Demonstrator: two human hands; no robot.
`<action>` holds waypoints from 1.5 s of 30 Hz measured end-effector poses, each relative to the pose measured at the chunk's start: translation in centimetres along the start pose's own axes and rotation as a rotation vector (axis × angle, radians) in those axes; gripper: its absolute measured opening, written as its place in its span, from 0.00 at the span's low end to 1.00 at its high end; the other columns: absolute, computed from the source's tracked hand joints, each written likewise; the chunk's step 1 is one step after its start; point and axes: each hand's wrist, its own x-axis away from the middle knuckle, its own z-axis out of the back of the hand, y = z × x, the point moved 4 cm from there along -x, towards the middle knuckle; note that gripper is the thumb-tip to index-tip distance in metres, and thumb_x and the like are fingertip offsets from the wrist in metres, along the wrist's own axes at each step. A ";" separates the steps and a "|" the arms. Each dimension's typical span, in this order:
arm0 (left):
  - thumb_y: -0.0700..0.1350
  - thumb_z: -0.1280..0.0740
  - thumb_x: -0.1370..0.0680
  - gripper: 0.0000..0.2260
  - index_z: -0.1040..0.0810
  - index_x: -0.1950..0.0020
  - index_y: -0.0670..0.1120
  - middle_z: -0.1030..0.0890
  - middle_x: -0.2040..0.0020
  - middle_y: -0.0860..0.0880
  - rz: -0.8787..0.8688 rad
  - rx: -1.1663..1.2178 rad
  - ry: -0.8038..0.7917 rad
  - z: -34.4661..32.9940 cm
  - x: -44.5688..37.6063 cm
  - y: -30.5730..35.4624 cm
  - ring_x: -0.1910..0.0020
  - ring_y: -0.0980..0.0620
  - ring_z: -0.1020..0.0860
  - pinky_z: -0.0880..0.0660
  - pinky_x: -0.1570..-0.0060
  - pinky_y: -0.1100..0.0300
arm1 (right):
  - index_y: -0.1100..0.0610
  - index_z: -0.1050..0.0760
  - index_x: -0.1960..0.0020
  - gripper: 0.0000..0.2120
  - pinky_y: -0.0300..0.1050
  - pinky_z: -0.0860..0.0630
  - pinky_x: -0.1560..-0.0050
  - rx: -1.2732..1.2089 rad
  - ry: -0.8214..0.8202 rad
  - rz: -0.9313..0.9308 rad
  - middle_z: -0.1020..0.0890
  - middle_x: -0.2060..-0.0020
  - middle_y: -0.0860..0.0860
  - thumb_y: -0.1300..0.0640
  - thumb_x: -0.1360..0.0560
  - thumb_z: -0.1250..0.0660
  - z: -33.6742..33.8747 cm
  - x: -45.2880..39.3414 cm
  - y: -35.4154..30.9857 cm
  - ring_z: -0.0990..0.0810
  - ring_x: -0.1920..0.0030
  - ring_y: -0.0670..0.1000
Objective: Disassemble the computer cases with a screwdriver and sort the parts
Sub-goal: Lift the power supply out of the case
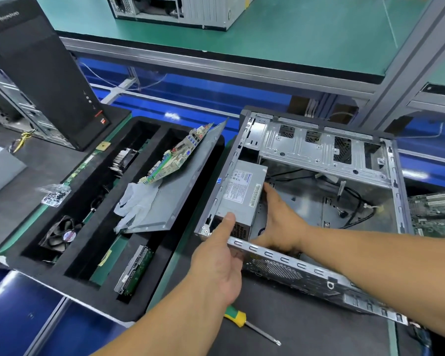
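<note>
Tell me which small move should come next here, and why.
Probably lift the power supply up out of the open case. Both hands already touch it, the left hand with its thumb on top, the right hand inside, while the screwdriver lies unused on the table.

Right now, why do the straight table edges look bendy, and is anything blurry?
Head view: the wide-angle lens bows the workbench rails and open case edges; the picture is mostly sharp, the forearms at the bottom slightly soft; ceiling light glints white off the blue surface.
</note>
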 end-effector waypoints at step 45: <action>0.52 0.21 0.26 0.28 0.24 0.33 0.40 0.12 0.52 0.41 -0.028 -0.142 -0.031 9.9 -6.6 20.5 0.56 0.46 0.12 0.17 0.53 0.53 | 0.28 0.80 0.30 0.79 0.47 0.31 0.30 -0.101 -0.021 -0.094 0.44 0.18 0.48 0.30 0.51 0.16 -9.4 -12.6 -18.6 0.33 0.23 0.50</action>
